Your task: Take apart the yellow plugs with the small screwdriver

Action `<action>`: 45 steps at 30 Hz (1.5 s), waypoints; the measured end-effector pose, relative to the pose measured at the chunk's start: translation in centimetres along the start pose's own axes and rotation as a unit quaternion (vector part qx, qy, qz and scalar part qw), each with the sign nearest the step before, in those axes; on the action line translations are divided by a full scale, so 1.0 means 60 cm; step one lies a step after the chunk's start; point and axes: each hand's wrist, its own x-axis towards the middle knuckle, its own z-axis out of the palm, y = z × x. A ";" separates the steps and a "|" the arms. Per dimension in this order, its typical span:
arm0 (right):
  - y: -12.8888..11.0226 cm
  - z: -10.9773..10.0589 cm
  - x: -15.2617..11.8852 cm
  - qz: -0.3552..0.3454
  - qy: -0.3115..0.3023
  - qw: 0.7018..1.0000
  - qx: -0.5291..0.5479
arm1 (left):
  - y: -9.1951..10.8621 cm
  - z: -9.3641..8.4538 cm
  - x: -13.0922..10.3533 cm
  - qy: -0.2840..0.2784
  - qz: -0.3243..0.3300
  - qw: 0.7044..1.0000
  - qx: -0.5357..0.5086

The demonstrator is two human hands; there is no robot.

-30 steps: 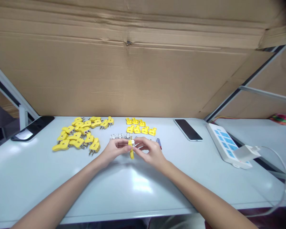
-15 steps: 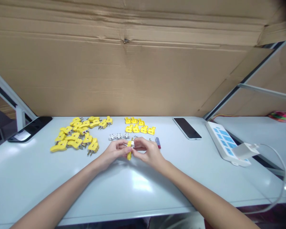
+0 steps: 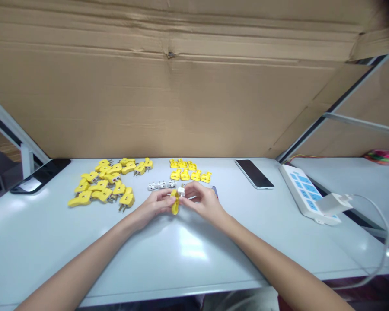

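My left hand (image 3: pixel 156 204) is closed on a yellow plug shell (image 3: pixel 174 206), held upright above the table. Beside it, my right hand (image 3: pixel 203 199) pinches a white plug core (image 3: pixel 181 191) near the shell's upper end. Just beyond my hands, several white cores (image 3: pixel 161 185) sit in a short row. Open yellow shells (image 3: pixel 184 174) lie in two rows farther back. To the left is a loose pile of yellow plugs (image 3: pixel 100 185) with metal pins. A screwdriver (image 3: pixel 215 191) is partly hidden behind my right hand.
A phone (image 3: pixel 254 174) lies at the back right of the table (image 3: pixel 132 268). Farther right are a white power strip (image 3: pixel 300 190) and a charger (image 3: pixel 333 204) with a cable. Another dark device (image 3: pixel 42 175) lies at the far left. Cardboard (image 3: pixel 168 103) stands behind.
The white core, against the yellow shell before, now shows slightly apart from it, to the right. My right hand has shifted slightly and covers more of the screwdriver.
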 end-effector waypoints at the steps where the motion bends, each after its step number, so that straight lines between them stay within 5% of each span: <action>1: 0.000 -0.003 0.002 0.001 0.010 1.000 -0.008 | -0.003 0.000 0.001 -0.003 0.000 1.000 0.017; 6: 0.005 -0.016 0.010 0.010 0.042 0.997 -0.062 | -0.013 -0.004 0.007 -0.016 0.019 0.984 0.178; 12: 0.018 -0.014 0.014 0.008 0.002 0.994 -0.108 | -0.011 -0.009 0.005 0.007 0.035 0.947 0.320; 33: 0.024 -0.017 0.014 -0.009 -0.102 0.973 -0.208 | -0.011 -0.011 -0.001 -0.001 0.114 0.910 0.399; 40: 0.019 -0.017 0.012 -0.032 -0.125 0.972 -0.197 | -0.008 -0.011 0.002 0.103 0.176 0.869 0.450; 45: 0.025 -0.015 0.013 -0.029 -0.089 0.976 -0.194 | -0.012 -0.012 0.003 0.098 0.154 0.852 0.490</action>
